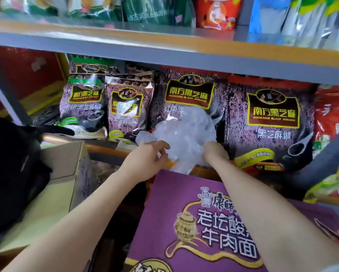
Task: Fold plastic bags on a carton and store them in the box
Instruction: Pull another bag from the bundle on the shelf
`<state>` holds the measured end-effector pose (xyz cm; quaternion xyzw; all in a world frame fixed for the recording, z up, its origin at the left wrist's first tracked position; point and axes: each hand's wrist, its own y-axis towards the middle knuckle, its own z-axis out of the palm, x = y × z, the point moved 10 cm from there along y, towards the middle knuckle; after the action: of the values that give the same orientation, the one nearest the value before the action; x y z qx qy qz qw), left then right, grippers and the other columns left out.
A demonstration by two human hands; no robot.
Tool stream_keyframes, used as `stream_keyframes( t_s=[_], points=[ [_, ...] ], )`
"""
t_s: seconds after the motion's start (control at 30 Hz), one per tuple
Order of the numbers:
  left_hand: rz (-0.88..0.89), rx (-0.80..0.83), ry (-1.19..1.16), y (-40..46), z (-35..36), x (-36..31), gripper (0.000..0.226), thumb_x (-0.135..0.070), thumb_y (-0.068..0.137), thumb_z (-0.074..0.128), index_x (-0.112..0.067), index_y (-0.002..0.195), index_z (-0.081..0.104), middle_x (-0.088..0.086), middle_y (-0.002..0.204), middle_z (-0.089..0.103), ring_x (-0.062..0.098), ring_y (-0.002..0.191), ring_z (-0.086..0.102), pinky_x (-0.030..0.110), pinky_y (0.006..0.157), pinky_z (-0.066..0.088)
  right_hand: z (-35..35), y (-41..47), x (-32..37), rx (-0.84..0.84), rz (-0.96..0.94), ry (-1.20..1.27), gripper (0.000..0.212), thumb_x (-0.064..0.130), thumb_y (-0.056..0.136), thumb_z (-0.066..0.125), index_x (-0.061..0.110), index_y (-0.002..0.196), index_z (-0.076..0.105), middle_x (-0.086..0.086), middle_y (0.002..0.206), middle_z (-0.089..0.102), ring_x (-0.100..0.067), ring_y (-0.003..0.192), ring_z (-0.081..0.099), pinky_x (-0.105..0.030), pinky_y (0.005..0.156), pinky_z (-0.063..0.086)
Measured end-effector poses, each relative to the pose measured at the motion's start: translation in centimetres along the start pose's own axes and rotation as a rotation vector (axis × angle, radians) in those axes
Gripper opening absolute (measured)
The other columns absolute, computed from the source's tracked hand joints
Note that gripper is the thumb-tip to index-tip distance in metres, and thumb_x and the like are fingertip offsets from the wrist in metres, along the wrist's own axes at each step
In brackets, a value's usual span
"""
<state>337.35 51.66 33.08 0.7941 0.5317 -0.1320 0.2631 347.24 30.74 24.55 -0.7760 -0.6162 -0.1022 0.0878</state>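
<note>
Both arms stretched forward from 6 o'clock toward a store shelf (164, 54); left hand (145, 160) at centre, fingers curled, pinching the lower left edge of a crumpled clear plastic bag (186, 134); right hand (213, 152) just at 3 o'clock of it, clutching the bag's lower right side, fingers mostly buried in the film; bag bunched and puffed up, raised between the two hands, just above the far edge of a purple carton (184, 222) printed with a chef figure, a jar and large white characters; carton lying flat at 6 o'clock under the right forearm; behind the bag, at 12 o'clock, a row of purple black sesame packs (272, 114) upright on the shelf, partly hidden by the film; at 9 o'clock an open brown cardboard box (66, 173), flaps spread, with a black bag (11, 163) resting against its left side; at 3 o'clock red and yellow-green packets (333, 118) at the shelf's end; upper shelf at 12 o'clock crowded with green, red and blue packages (213, 12), blurred; whether the plastic bag touches the carton's edge cannot be told.
</note>
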Motion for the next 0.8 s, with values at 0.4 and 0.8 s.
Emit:
stream_keyframes(
  t_s=[0.4,0.8],
  points=[
    [0.544,-0.445,0.164,-1.0,-3.0,-11.2,0.062,-0.057,0.076,0.054,-0.026,0.129,0.042,0.012,0.14,0.033,0.03,0.124,0.034,0.043,0.105,0.025,-16.1,-12.7,-1.6,-0.208,-0.242,0.794,0.034,0.026,0.086,0.061,-0.007,0.089,0.058,-0.027,0.082,0.053,-0.019,0.075,0.048,-0.032,0.067,0.035],
    [0.596,-0.3,-0.142,-7.9,-0.3,-20.7,0.023,-0.039,0.081,0.044,-0.021,0.093,0.041,0.004,0.047,0.051,0.022,0.047,0.048,0.029,0.036,0.017,-13.6,-20.1,-12.2,-0.154,0.056,1.325,0.023,0.043,0.068,0.069,0.022,0.077,0.064,-0.009,0.091,0.062,-0.027,0.089,0.06,-0.035,0.084,0.044]
  ],
)
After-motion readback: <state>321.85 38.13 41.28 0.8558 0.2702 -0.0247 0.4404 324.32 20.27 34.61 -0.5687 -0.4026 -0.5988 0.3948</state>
